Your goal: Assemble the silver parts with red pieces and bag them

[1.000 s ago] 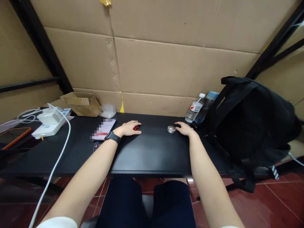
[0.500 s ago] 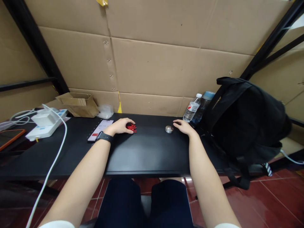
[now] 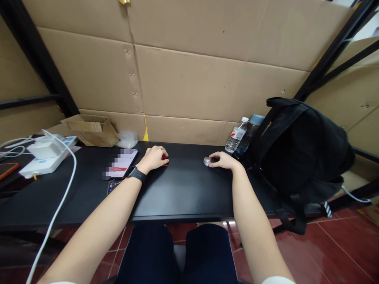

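My left hand (image 3: 154, 158), with a dark watch on its wrist, is curled over a small heap of thin red pieces (image 3: 164, 159) on the black table. Most of that heap is hidden under the fingers; only bits of red show by the thumb. To the right, a small round silver tin (image 3: 206, 161) lies on the tabletop. Thumb and fingers of my right hand (image 3: 222, 161) close on its right side.
A phone (image 3: 122, 163) lies left of my left wrist. Farther left are a white power strip (image 3: 49, 159) with cables and an open cardboard box (image 3: 94, 132). At right stand a water bottle (image 3: 237, 136), a blue-lidded bottle (image 3: 251, 132) and a black backpack (image 3: 304, 146).
My left hand has closed over the red pieces, hiding most of them. My right hand has moved left onto the silver tin. The view has shifted slightly.
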{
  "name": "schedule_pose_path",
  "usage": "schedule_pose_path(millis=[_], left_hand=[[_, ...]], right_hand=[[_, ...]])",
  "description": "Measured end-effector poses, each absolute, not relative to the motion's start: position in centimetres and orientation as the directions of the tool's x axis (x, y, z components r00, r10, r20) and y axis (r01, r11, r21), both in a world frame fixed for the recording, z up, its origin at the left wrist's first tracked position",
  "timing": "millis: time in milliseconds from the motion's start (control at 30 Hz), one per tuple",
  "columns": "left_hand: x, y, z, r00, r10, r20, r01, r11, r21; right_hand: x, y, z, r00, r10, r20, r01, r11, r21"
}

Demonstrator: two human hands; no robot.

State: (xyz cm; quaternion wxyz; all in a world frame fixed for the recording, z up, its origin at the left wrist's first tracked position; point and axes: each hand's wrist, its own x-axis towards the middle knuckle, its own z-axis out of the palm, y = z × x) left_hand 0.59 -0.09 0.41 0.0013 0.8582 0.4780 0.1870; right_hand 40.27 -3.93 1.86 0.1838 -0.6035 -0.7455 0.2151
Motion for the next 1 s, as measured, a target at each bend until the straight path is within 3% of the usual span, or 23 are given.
schedule_pose_path(millis=[600, 1000], left_hand=[[0.66, -0.84, 1.31, 0.425, 0.865, 0.266, 0.864, -0.476, 0.166], [1.62, -0.98, 1.06, 0.417, 0.823, 0.385, 0.805, -0.531, 0.263]], right_hand=[[39.81, -3.46, 1.18, -0.198, 0.980, 0.026, 0.829, 0.181, -0.529], [39.58, -3.70, 1.53, -0.200, 0.977, 0.069, 0.832, 0.207, -0.514]])
